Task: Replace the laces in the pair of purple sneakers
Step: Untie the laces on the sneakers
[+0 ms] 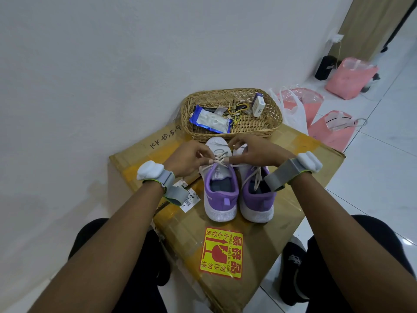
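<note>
Both ends of the white lace (220, 159) should be drawn evenly and kept untwisted at each eyelet. The lace is pinched by the left hand (188, 158) and right hand (250, 152) over the left sneaker (220, 199), which is stood with the right sneaker (259, 199) just before the wicker basket (225, 92).

the right hand (252, 152) covers the toe and the front eyelets of the right sneaker (259, 199). it and the left hand (191, 158) pinch the lace (220, 158) over the left sneaker (220, 193), but which strand each one holds is hidden by the fingers. the white label (189, 198) lies partly under the grey wrist strap (173, 195), and its print is too small to read. the near corner of the cardboard box (259, 233) is cut by the lower edge. the small tangled things in the basket (274, 114) cannot be told apart.
</note>
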The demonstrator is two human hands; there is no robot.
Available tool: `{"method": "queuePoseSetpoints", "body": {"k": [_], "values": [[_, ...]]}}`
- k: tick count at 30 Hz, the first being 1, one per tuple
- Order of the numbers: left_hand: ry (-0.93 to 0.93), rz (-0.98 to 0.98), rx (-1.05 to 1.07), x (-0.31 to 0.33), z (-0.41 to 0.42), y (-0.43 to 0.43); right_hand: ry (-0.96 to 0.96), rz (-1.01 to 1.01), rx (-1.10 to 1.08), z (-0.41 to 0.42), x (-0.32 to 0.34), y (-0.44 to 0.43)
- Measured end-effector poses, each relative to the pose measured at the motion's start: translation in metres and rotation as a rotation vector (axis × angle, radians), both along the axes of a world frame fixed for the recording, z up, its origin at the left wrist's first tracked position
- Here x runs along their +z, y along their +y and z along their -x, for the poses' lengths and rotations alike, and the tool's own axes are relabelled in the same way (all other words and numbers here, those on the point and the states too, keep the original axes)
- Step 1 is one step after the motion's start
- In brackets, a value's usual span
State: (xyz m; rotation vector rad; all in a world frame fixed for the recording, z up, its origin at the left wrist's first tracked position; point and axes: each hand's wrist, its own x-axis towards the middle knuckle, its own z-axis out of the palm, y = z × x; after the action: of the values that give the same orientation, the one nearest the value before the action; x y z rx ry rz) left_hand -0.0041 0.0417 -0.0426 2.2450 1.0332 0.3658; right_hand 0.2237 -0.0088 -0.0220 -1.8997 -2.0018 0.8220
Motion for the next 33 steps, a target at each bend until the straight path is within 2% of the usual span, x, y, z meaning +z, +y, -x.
{"method": "queuePoseSetpoints", "body": {"k": [2,5,6,8,10,12,14,16,21,25,29,33], "values": [[0.058,-0.086,0.122,-0.002,0.002,0.006,0.035,0.068,0.061,0.003,0.001,-0.002],[0.406,-0.248,0.548,-0.009,0.014,0.019,0.012,0.052,0.078,0.005,-0.006,-0.002],[0.432,-0.218,0.626,-0.010,0.019,0.022,0.018,0.053,0.081,0.006,-0.007,-0.002],[0.265,-0.049,0.559,-0.003,0.020,0.019,0.022,0.042,0.094,0.007,-0.007,-0.001],[0.019,0.192,0.335,0.013,0.014,0.008,0.029,0.027,0.098,0.009,-0.008,-0.001],[-0.023,0.354,0.127,0.024,0.007,-0.006,0.034,0.011,0.086,0.012,-0.010,0.000],[0.080,0.311,0.030,0.019,0.003,-0.011,0.029,0.012,0.083,0.013,-0.011,0.001],[0.143,0.220,0.035,0.013,0.003,-0.011,0.009,0.007,0.097,0.010,-0.011,0.000],[0.160,0.092,-0.001,0.011,0.003,-0.008,-0.038,-0.014,0.163,0.002,-0.012,-0.002],[0.211,0.093,-0.035,0.009,0.002,-0.004,-0.078,0.029,0.211,0.004,-0.011,0.001],[0.066,0.212,0.008,0.011,0.003,-0.006,-0.062,-0.016,0.179,0.000,-0.010,-0.001],[-0.193,0.427,0.022,0.019,0.009,-0.003,0.181,-0.057,0.181,-0.007,-0.006,-0.003]]}}
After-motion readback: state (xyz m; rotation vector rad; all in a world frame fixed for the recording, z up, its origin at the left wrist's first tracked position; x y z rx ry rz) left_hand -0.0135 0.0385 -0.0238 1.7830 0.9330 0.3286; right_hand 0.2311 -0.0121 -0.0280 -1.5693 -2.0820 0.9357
